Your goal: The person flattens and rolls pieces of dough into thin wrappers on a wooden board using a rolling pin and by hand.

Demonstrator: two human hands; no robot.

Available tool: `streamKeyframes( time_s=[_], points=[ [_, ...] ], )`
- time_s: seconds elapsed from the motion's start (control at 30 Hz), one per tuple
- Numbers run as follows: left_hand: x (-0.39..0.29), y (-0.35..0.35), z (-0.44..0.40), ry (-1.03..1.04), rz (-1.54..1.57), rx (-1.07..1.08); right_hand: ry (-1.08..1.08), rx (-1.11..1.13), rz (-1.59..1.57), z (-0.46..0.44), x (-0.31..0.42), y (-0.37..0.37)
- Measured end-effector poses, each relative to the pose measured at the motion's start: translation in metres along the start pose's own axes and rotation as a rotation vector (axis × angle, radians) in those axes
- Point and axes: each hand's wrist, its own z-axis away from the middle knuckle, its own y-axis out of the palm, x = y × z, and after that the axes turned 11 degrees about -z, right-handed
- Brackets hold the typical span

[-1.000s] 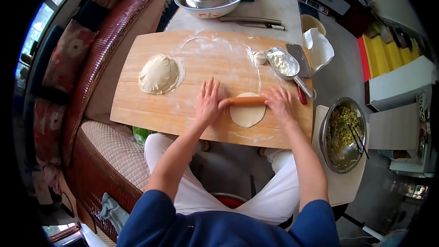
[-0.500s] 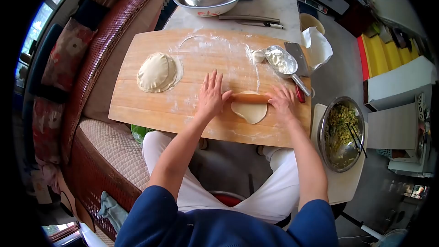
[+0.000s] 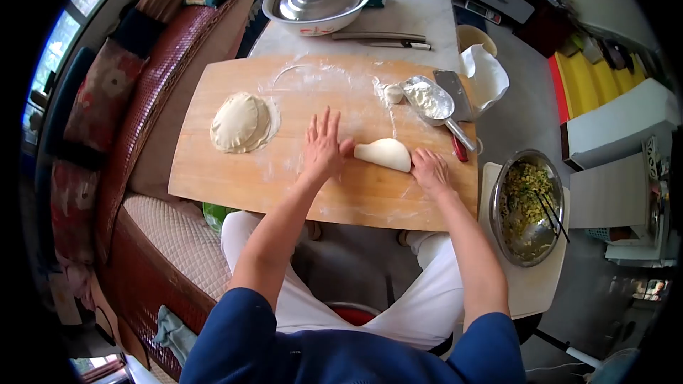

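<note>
A thin piece of dough (image 3: 386,153) is draped over the rolling pin, which is almost wholly hidden under it. At the dough's left end lies my left hand (image 3: 325,148), palm down, its fingers spread and its thumb pointing at the dough. My right hand (image 3: 430,171) rests at the other end, fingers stretched forward beside the dough's edge. Both hands press from above rather than wrapping round anything. A stack of round dough wrappers (image 3: 240,122) sits on the left of the floured wooden board (image 3: 306,199).
Beyond my right hand lie a metal scoop of flour (image 3: 431,102), a small dough lump (image 3: 393,94) and a scraper (image 3: 453,92). A lidded basin (image 3: 316,1) stands at the back. On the right is a bowl of chopped filling (image 3: 530,206) with chopsticks.
The dough, flat under the visible rolling pin before, now wraps over the pin and hides it. My right hand has shifted slightly left and nearer me. The view has tilted a little.
</note>
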Motion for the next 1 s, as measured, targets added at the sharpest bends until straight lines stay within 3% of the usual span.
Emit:
streamKeyframes(
  time_s=[0.03, 0.13, 0.27, 0.4, 0.43, 0.5, 0.6, 0.67, 0.87, 1.0],
  points=[
    [-0.004, 0.003, -0.008, -0.063, 0.040, -0.056, 0.015, -0.078, -0.082, 0.004, -0.001, -0.006],
    [-0.019, 0.007, -0.004, -0.202, 0.263, 0.075, 0.245, -0.155, -0.286, 0.025, -0.007, -0.013],
    [-0.043, 0.011, 0.009, -0.537, 1.102, 0.404, 0.265, -0.236, -0.432, 0.051, -0.005, -0.010],
    [-0.052, 0.002, 0.021, -0.094, 1.495, 0.616, 0.212, -0.243, -0.485, 0.043, 0.028, -0.020],
    [-0.050, 0.001, 0.024, -0.050, 1.445, 0.587, 0.176, -0.255, -0.495, 0.037, 0.040, -0.028],
    [-0.044, -0.008, 0.034, -0.286, 1.445, 0.638, 0.135, -0.262, -0.477, 0.030, 0.055, -0.039],
    [-0.047, -0.034, 0.037, -0.457, 1.551, 0.555, 0.078, -0.247, -0.021, 0.019, 0.060, -0.043],
    [-0.039, -0.030, 0.031, -0.506, 1.523, 0.516, 0.111, -0.283, 0.053, 0.020, 0.041, -0.022],
    [-0.012, -0.042, -0.045, -0.350, 1.217, 0.467, 0.365, -0.426, -0.176, 0.059, 0.002, 0.009],
    [-0.042, -0.059, -0.086, -0.302, 1.366, 0.592, 0.332, -0.552, -0.237, 0.068, -0.006, 0.019]
  ],
)
